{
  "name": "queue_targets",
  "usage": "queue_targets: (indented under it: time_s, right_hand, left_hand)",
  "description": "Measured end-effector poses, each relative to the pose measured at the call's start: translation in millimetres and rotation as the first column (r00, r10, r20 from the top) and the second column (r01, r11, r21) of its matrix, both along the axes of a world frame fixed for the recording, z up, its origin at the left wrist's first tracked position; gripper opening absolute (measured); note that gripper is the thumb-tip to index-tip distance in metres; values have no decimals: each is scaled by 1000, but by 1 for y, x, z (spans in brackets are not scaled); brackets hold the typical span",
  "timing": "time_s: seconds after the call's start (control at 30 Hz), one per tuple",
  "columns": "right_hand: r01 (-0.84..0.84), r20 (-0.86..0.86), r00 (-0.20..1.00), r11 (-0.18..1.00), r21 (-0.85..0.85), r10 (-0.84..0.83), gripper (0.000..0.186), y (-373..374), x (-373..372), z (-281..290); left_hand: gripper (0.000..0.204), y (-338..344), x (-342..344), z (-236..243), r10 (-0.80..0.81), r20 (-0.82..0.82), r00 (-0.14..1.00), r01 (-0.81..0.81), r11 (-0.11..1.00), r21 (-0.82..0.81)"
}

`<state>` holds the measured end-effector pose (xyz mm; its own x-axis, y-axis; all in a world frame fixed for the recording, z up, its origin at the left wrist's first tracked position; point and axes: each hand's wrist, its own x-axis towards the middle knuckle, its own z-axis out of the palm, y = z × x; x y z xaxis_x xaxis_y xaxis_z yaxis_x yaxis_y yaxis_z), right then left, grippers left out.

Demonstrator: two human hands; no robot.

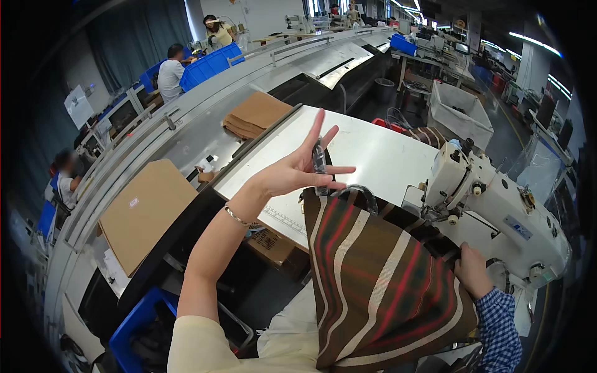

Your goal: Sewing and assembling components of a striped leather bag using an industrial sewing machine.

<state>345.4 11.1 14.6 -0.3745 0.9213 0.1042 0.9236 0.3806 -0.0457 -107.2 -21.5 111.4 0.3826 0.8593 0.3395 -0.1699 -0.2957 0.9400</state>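
Observation:
My left hand (298,169) is raised over the white work surface, fingers stretched and spread apart. A dark, shiny strap (319,156), which looks wrapped in clear film, runs across its fingers without a closed grip around it. Below hangs a brown striped fabric piece (379,273), bag-like, with cream, red and green bands. A second dark curved strap (367,198) stands at its upper edge. My right hand (472,268) is closed on the dark right edge of the fabric, just in front of the white sewing machine (491,205). Its fingertips are partly hidden.
Brown cloth pieces (264,113) lie stacked beyond the white table (367,146). A cardboard sheet (146,211) rests at left, above a blue bin (140,329). A white cart (460,112) stands at the far right. Other people sit at work along the far left.

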Motion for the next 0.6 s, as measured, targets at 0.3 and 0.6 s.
queue_targets:
  time_s: [0.3,0.6]
  right_hand:
    - [-11,-199,980,999,-53,0,14,-6,5,-12]
    - [-29,-221,975,996,-85,10,19,5,-9,-8]
  left_hand:
    - [86,43,-60,-9,320,746,584,-145,945,-292]
    - [90,71,-205,-77,711,170,683,-441,587,-679]
